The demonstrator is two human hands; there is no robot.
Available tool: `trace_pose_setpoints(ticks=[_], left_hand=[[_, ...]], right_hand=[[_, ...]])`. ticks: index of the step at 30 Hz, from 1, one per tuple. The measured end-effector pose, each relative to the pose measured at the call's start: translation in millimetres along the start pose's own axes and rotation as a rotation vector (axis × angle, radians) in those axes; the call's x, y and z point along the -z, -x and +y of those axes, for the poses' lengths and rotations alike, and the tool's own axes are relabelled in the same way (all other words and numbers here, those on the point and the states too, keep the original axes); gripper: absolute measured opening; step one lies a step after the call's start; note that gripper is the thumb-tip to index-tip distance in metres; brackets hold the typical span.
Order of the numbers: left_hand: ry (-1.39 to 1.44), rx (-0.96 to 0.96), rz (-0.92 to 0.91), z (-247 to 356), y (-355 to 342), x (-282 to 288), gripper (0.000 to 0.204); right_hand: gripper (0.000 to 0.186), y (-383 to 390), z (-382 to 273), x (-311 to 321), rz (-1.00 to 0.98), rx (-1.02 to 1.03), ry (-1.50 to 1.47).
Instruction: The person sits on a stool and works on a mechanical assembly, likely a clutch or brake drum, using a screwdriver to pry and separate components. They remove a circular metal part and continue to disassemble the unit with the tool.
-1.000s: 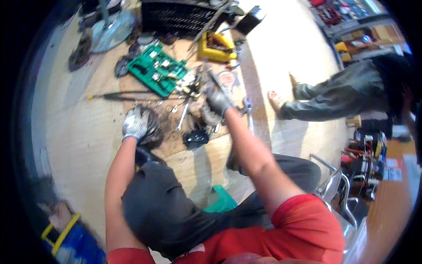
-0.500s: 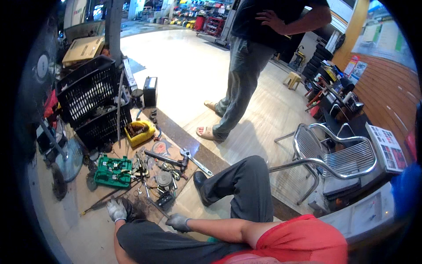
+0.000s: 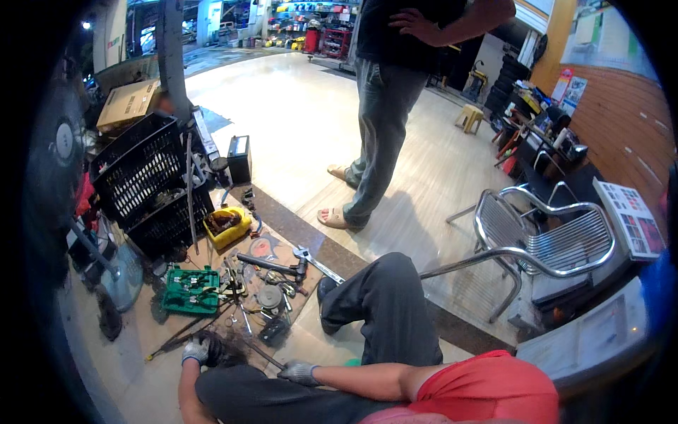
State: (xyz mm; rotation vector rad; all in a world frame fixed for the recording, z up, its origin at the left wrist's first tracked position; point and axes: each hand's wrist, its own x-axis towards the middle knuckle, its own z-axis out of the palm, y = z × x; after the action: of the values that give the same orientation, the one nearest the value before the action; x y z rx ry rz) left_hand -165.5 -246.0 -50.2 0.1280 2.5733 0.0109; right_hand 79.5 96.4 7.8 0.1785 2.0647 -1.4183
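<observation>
My left hand (image 3: 195, 349), in a grey-white work glove, is closed against a dark, dirty round part (image 3: 224, 349) beside my left knee. Wrapped in a similar glove, my right hand (image 3: 299, 373) grips the near end of a thin metal bar (image 3: 265, 355). The bar's far end reaches toward the dark part; whether they touch is unclear. Just beyond lie a hammer (image 3: 272, 264), an adjustable wrench (image 3: 319, 266), a round metal part (image 3: 269, 297) and an open green tool case (image 3: 191, 291). Long thin rods (image 3: 173, 342) lie to the left of my hands.
A cut yellow container (image 3: 227, 227) stands beyond the tools, near stacked black crates (image 3: 145, 184) and a car battery (image 3: 240, 159). Another person (image 3: 385, 120) stands ahead, hand on hip. A metal chair (image 3: 544, 233) is at right. My bent leg (image 3: 385, 304) borders the tools.
The view has shifted slightly, so the floor items sit a little lower and farther right. Both hands stay on the dark part and the bar, with little visible movement.
</observation>
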Motion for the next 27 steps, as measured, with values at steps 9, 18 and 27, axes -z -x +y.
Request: trace_pose_setpoints(ticks=[9,18,27], left_hand=[[-0.257,-0.306,-0.495,31.0,0.9,74.2,0.097],[0.24,-0.152,-0.277,58.0,4.4,73.3,0.084],[0.292,-0.319,-0.272,27.7,5.3,48.3,0.085]], right_hand=[[0.051,-36.9,8.3,5.0,0.025,0.081,0.225],[0.036,-64.3,85.3,-15.1,0.055,0.065,0.218],[0.041,-25.9,9.1,-11.5,-0.109,-0.109,0.191]])
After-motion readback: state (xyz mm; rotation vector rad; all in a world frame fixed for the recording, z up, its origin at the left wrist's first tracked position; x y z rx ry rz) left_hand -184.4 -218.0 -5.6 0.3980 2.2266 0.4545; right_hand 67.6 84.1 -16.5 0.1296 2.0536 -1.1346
